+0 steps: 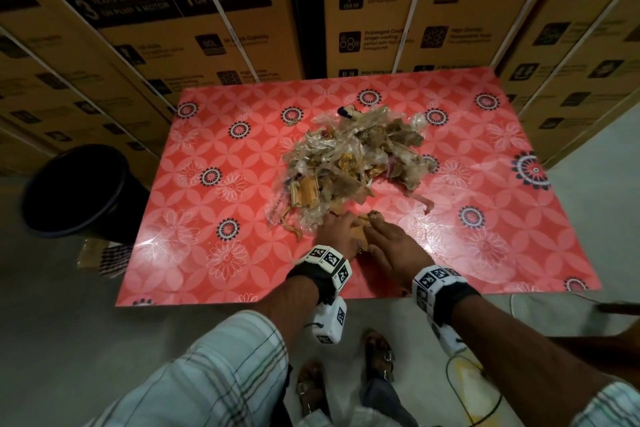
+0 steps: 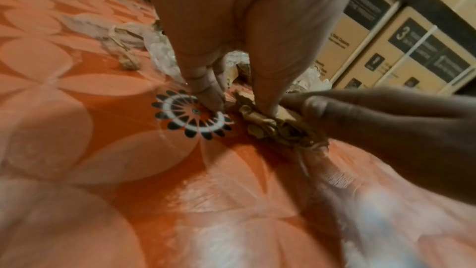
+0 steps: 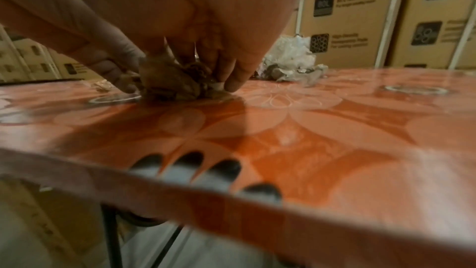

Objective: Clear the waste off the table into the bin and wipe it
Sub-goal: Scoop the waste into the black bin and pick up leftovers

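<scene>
Two hands are meeting at the near edge of the waste pile (image 1: 349, 163), which is lying on the red flowered table (image 1: 194, 204) a little beyond its middle, toward the cardboard boxes (image 1: 180, 17). The pile is a heap of crumpled clear plastic, pale paper strips and brown scraps, with one dark blue piece at its far side.

Just nearer than the pile, the left hand (image 1: 337, 230) and the right hand (image 1: 394, 246) are closing in on one brown crumpled scrap (image 2: 273, 127) from either side. In the right wrist view the right hand's fingers (image 3: 231, 76) are curling down over this scrap and pressing it to the tabletop, so that hand is gripping it. The left hand's fingertips (image 2: 211, 97) are touching the table beside the scrap (right on a black-and-white flower print), with its thumb on the scrap's other side; they are bent around it and pinching it against the right hand's fingers.

Left of the pile, off the table's edge and lower down, a black bin (image 1: 76, 191) is standing on the floor with its mouth open upward. Both wrists are wearing white marker-covered camera bands (image 1: 327, 262), and the person's checked sleeves are showing nearer than the table.
</scene>
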`<state>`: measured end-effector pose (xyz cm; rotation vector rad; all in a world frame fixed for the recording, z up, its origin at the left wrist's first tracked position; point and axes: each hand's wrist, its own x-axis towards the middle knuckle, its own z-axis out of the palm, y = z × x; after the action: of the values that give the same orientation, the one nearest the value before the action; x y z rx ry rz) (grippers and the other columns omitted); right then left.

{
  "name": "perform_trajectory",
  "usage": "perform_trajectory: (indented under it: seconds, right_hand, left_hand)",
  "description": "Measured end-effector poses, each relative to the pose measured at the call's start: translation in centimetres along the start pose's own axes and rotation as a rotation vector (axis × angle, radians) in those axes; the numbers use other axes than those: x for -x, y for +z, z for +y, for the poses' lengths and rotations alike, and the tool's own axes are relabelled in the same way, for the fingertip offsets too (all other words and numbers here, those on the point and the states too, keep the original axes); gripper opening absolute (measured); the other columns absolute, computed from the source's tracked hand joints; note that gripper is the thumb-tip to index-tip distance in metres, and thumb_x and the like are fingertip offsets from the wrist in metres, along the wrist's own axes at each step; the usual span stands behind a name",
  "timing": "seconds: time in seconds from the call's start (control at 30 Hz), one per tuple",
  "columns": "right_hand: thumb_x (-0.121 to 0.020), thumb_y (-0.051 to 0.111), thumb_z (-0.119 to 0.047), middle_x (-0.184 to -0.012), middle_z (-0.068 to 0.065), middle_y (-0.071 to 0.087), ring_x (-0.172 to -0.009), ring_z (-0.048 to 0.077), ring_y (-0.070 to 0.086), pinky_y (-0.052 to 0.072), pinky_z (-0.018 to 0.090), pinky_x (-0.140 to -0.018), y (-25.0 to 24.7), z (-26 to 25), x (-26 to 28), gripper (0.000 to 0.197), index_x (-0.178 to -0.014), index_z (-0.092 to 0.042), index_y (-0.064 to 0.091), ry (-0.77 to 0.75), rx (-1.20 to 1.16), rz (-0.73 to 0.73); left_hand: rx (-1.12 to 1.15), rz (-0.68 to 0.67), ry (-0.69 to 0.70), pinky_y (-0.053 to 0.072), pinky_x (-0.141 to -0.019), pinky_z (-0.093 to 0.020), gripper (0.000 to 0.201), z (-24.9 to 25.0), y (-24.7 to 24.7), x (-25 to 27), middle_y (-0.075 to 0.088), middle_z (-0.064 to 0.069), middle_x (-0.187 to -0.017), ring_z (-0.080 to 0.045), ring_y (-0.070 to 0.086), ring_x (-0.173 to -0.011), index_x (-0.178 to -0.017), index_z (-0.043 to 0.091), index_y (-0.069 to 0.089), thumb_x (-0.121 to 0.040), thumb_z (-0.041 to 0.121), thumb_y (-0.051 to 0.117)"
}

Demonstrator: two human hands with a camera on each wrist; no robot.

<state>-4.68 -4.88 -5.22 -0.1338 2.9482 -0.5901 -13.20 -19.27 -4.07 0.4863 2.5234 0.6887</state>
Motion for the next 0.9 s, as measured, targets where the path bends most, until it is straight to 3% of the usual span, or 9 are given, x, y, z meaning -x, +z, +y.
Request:
perform_trajectory:
  seconds: [0.07, 0.17, 0.27, 0.4, 0.47, 0.57, 0.67, 0.77, 0.9]
  right_hand:
    - [-0.086, 0.05, -0.046, -0.133, 0.014, 0.052, -0.11, 0.038, 0.054, 0.05, 0.047, -0.083, -1.0, -0.2, -0.8, 0.045, -0.122, -0.019, 0.057, 0.005, 0.075, -0.024]
    - [-0.071, 0.074, -0.039, -0.126, 0.012, 0.054, -0.108, 0.037, 0.051, 0.051, 0.047, -0.077, -2.0, -0.7, -1.5, 0.05, -0.116, -0.023, 0.059, 0.065, 0.146, -0.044]
    - [-0.074, 0.074, -0.03, -0.132, 0.016, 0.047, -0.106, 0.038, 0.051, 0.053, 0.047, -0.075, -1.1, -0.2, -2.0, 0.063, -0.129, -0.015, 0.048, 0.055, 0.083, -0.053]
    - [-0.078, 0.052, -0.048, -0.142, 0.011, 0.036, -0.113, 0.036, 0.048, 0.048, 0.047, -0.084, 1.5, 1.3, -3.6, 0.083, -0.147, -0.021, 0.014, 0.062, 0.137, -0.133]
    - [-0.074, 0.042, -0.054, -0.139, 0.012, 0.04, -0.11, 0.037, 0.049, 0.047, 0.047, -0.083, 1.9, 1.2, -3.7, 0.082, -0.146, -0.023, 0.017, 0.069, 0.126, -0.136]
    - [-0.077, 0.064, -0.037, -0.128, 0.021, 0.05, -0.1, 0.043, 0.054, 0.049, 0.049, -0.083, 0.7, -0.1, -2.9, 0.077, -0.143, -0.011, 0.033, 0.083, 0.032, -0.069]
    - [-0.073, 0.074, -0.027, -0.124, 0.025, 0.053, -0.097, 0.045, 0.054, 0.049, 0.05, -0.085, 0.3, -0.3, -2.5, 0.079, -0.142, -0.009, 0.039, 0.074, -0.065, -0.032]
    - [-0.068, 0.075, -0.026, -0.121, 0.022, 0.057, -0.096, 0.042, 0.057, 0.051, 0.047, -0.081, 0.6, 0.5, -2.6, 0.085, -0.143, -0.016, 0.037, 0.029, -0.124, -0.014]
    - [-0.064, 0.076, -0.022, -0.118, 0.021, 0.061, -0.095, 0.041, 0.06, 0.052, 0.047, -0.08, 0.3, 0.4, -2.5, 0.075, -0.135, -0.013, 0.05, -0.006, -0.227, 0.021]
  left_hand:
    - [-0.092, 0.031, -0.007, 0.047, -0.097, -0.042, 0.037, -0.2, 0.2, 0.2, 0.041, -0.013, -0.124, -0.035, 0.05, -0.109, -0.116, 0.025, 0.057, -0.082, 0.02, 0.069]
    - [-0.158, 0.08, 0.022, 0.049, -0.092, -0.043, 0.027, 0.1, 0.0, 0.0, 0.044, -0.013, -0.122, -0.035, 0.053, -0.104, -0.114, 0.019, 0.059, -0.087, 0.021, 0.062]
    - [-0.183, 0.073, 0.07, 0.047, -0.091, -0.041, 0.028, 0.2, 0.5, -0.4, 0.054, -0.014, -0.121, -0.033, 0.057, -0.108, -0.121, 0.012, 0.057, -0.093, 0.014, 0.053]
    - [-0.13, 0.059, 0.053, 0.046, -0.096, -0.043, 0.041, 0.0, 1.1, -0.2, 0.058, -0.017, -0.121, -0.035, 0.056, -0.112, -0.139, 0.011, 0.044, -0.099, 0.018, 0.044]
    - [-0.138, 0.023, 0.036, 0.043, -0.092, -0.04, 0.034, 0.2, 0.9, 0.1, 0.059, -0.019, -0.117, -0.036, 0.055, -0.11, -0.128, 0.006, 0.054, -0.096, 0.016, 0.048]
    - [0.057, 0.04, -0.016, 0.044, -0.067, -0.031, 0.016, -0.2, 0.6, 0.0, 0.065, -0.017, -0.095, -0.037, 0.062, -0.091, -0.095, 0.005, 0.064, -0.084, 0.01, 0.054]
    - [0.295, 0.023, -0.044, 0.032, -0.046, -0.008, 0.01, -0.5, 0.7, 0.5, 0.064, -0.007, -0.073, -0.017, 0.055, -0.064, -0.082, 0.006, 0.064, -0.081, 0.0, 0.056]
    - [0.535, -0.014, -0.112, 0.042, -0.053, -0.007, 0.018, -0.6, 1.1, 0.7, 0.064, 0.008, -0.069, -0.009, 0.059, -0.066, -0.086, 0.011, 0.069, -0.076, -0.002, 0.062]
    - [0.7, 0.028, -0.16, 0.059, -0.076, -0.035, 0.034, -1.5, 2.4, 0.4, 0.075, -0.002, -0.09, -0.022, 0.071, -0.088, -0.096, 0.018, 0.074, -0.066, 0.01, 0.062]
